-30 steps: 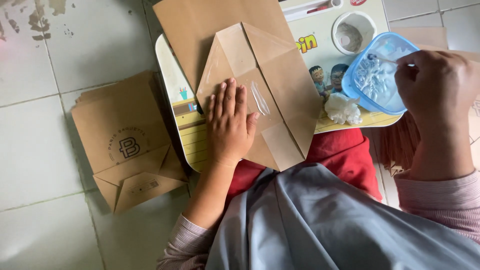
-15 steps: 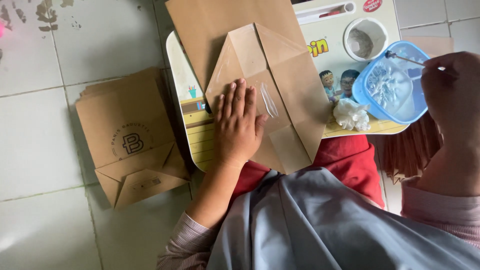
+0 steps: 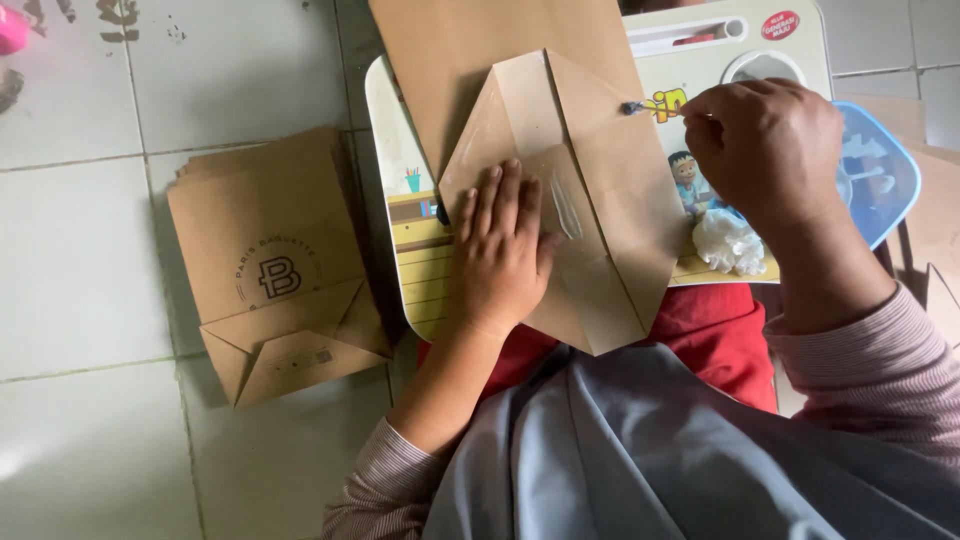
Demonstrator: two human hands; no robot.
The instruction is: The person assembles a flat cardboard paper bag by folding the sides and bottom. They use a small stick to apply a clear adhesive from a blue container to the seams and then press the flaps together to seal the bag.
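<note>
A brown paper bag (image 3: 560,190) lies flat at the upper middle of the frame, its bottom end folded into a pointed, diamond-like set of flaps facing the person; a wet, shiny streak of glue (image 3: 567,210) runs down the inner flap near the centre; the bag rests on a small lap table (image 3: 400,190) printed with cartoon pictures, which spans the upper centre and upper right. The left hand (image 3: 505,250) lies palm down on the lower left flap, fingers straight and close together, pressing the paper flat; the right hand (image 3: 765,150), in the upper right, is curled into a loose fist with the fingertips pinched on a thin stick (image 3: 660,106) whose dark, wet tip touches the right edge of the bag's fold. Behind that hand, at the right edge of the frame, sits a shallow blue container (image 3: 880,180) holding a pale, glossy smear of paste; most of it is hidden by the hand. Just below the hand a crumpled white wad (image 3: 728,242) lies on the table. A round recess (image 3: 765,68) shows in the table's upper right corner; its contents cannot be told. On the white tiled floor (image 3: 80,250) at the left lies a stack of finished brown bags (image 3: 270,260), folded bottoms toward the lower edge.
</note>
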